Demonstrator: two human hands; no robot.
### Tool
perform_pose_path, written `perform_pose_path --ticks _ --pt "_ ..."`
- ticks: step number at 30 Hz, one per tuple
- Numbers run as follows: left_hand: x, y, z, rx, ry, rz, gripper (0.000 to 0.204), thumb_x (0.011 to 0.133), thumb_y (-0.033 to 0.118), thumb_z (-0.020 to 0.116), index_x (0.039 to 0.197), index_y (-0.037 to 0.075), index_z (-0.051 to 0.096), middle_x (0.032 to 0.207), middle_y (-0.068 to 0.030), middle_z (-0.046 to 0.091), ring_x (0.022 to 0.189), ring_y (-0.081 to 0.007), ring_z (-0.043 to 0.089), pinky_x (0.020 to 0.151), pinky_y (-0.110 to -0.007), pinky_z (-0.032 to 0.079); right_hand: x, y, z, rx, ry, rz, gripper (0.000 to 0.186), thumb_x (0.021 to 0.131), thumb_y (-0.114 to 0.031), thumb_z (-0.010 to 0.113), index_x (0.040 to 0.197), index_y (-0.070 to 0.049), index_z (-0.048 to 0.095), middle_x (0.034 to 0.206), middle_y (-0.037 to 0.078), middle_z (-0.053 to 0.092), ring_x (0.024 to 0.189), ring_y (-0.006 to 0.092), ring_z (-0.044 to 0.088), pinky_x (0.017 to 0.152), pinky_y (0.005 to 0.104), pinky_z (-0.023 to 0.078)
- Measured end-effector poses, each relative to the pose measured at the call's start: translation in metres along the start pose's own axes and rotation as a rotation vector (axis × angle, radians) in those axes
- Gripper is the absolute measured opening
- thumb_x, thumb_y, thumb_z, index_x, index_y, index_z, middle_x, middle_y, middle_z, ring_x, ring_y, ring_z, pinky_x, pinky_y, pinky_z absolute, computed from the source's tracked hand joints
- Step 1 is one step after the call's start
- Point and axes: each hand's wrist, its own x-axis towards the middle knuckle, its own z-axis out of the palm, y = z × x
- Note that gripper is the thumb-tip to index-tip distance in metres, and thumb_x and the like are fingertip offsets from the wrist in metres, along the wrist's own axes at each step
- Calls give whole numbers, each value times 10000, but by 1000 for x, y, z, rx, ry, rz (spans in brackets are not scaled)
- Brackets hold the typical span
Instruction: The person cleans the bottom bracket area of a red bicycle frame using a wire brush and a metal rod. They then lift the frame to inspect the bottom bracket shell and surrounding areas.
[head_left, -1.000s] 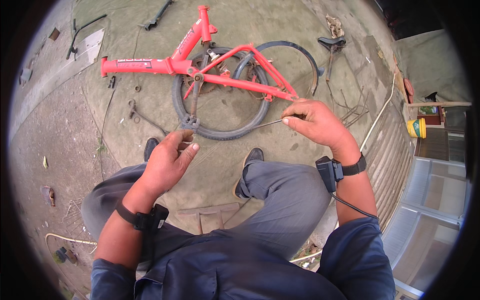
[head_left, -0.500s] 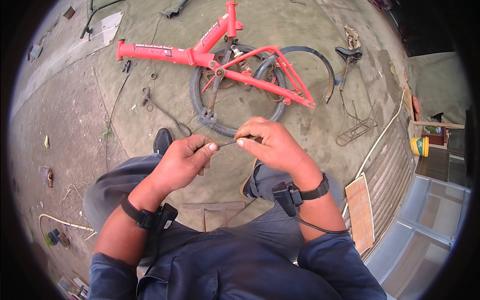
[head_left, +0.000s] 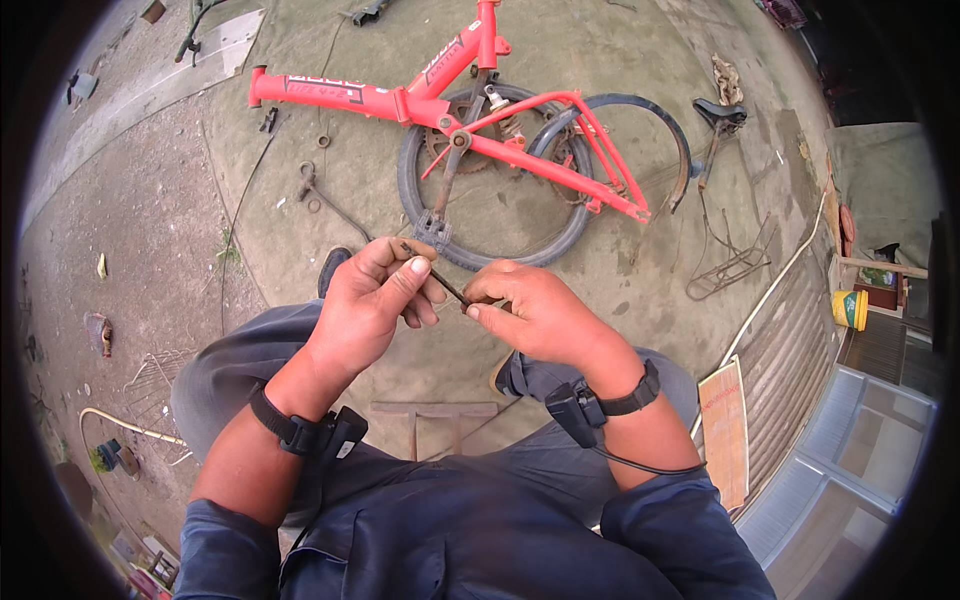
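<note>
A thin dark rod (head_left: pixel 449 285) slants between my two hands, above the ground in front of my knees. My left hand (head_left: pixel 368 302) pinches its upper end between thumb and fingers. At the lower end, the thumb and bent fingers of my right hand (head_left: pixel 540 312) close on it, covering its tip. Just beyond my hands, a red bicycle frame (head_left: pixel 520 158) lies on its side over a black-tyred wheel (head_left: pixel 408 190). A dirty pedal (head_left: pixel 432 231) on its crank arm points toward my left hand.
Right of the frame lie a curved dark mudguard (head_left: pixel 682 135), a black saddle (head_left: pixel 718 113) and a wire rack (head_left: pixel 738 268). Small rings and a cable (head_left: pixel 240 190) lie to the left. A yellow bucket (head_left: pixel 850 310) and a cardboard strip (head_left: pixel 722 430) are at the right.
The rod has turned from nearly level to a steep slant, its left end now higher. My left hand has tilted up and my right hand has dropped slightly. The view has shifted a little.
</note>
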Motion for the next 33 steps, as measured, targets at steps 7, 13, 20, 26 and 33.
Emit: perform_pose_path --ticks 7,13,20,26,33 --pt "-2 0 5 72 56 5 281 1116 282 505 1159 35 631 833 -40 685 650 -98 634 599 -235 508 -1 -2 10 18 -42 -10 157 917 -129 693 1015 -6 702 945 127 689 935 309 657 824 405 527" --pt "-2 0 3 89 48 1 276 1113 268 528 1159 12 623 820 -46 681 622 -74 589 588 -226 493 -1 -4 12 8 -87 4 184 903 -119 679 1040 4 694 982 155 691 956 333 666 832 421 532" --pt "-2 -1 4 92 62 -9 263 1108 260 542 1145 15 632 799 -32 664 602 -67 566 563 -223 468 -1 -7 14 9 -129 33 183 888 -123 679 1022 2 681 977 154 689 954 344 662 831 433 527" --pt "-1 -2 4 129 69 0 249 1105 244 548 1143 14 634 792 -26 657 589 -60 552 554 -222 468 0 -6 15 -8 -139 26 174 885 -137 686 1000 -6 678 948 146 687 938 343 654 817 438 520" --pt "0 -3 5 142 77 -1 280 1105 285 543 1112 23 643 784 -16 644 584 -60 553 535 -210 447 1 -6 16 -6 -161 42 173 885 -152 690 989 -14 680 948 145 689 938 345 654 814 443 521"
